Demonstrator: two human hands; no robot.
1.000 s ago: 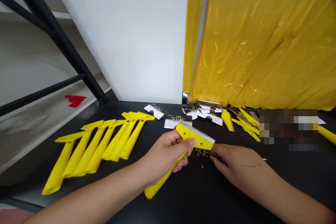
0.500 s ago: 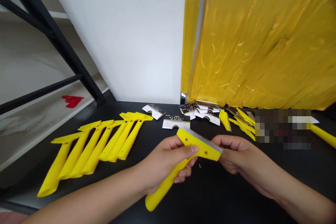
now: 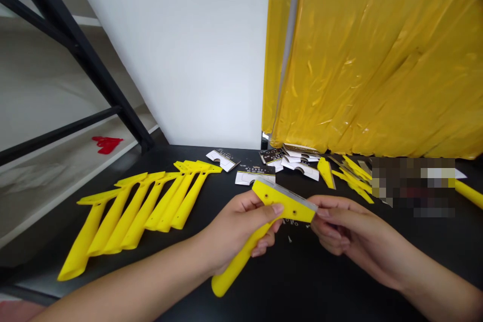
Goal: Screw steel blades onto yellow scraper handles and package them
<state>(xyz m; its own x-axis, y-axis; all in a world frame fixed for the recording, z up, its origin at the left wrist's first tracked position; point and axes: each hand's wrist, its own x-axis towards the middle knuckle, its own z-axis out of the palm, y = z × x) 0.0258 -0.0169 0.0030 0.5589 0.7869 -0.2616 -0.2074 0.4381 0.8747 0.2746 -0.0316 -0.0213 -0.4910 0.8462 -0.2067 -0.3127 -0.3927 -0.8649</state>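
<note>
My left hand [image 3: 241, 226] is shut around a yellow plastic scraper, gripping it just below its wide head [image 3: 283, 205]. A thin metal blade [image 3: 287, 192] runs along the head's far edge, and the long handle [image 3: 236, 272] slants down towards me. The fingertips of my right hand [image 3: 339, 226] pinch the head's right end. Whether they also hold a small part there, I cannot tell. Tiny metal screws [image 3: 290, 238] lie on the black table just below the head, partly hidden by it.
Several yellow scrapers [image 3: 128, 216] lie in a fanned row at left. Printed white-and-black cards [image 3: 254, 177] and more yellow pieces [image 3: 326, 172] lie at the back, before a yellow plastic curtain [image 3: 377, 60]. A black metal frame [image 3: 86, 70] stands at left.
My right hand has risen from the screws on the table to the scraper's right end and pinches it. The scraper has shifted slightly in my left hand, its handle lying a little flatter.
</note>
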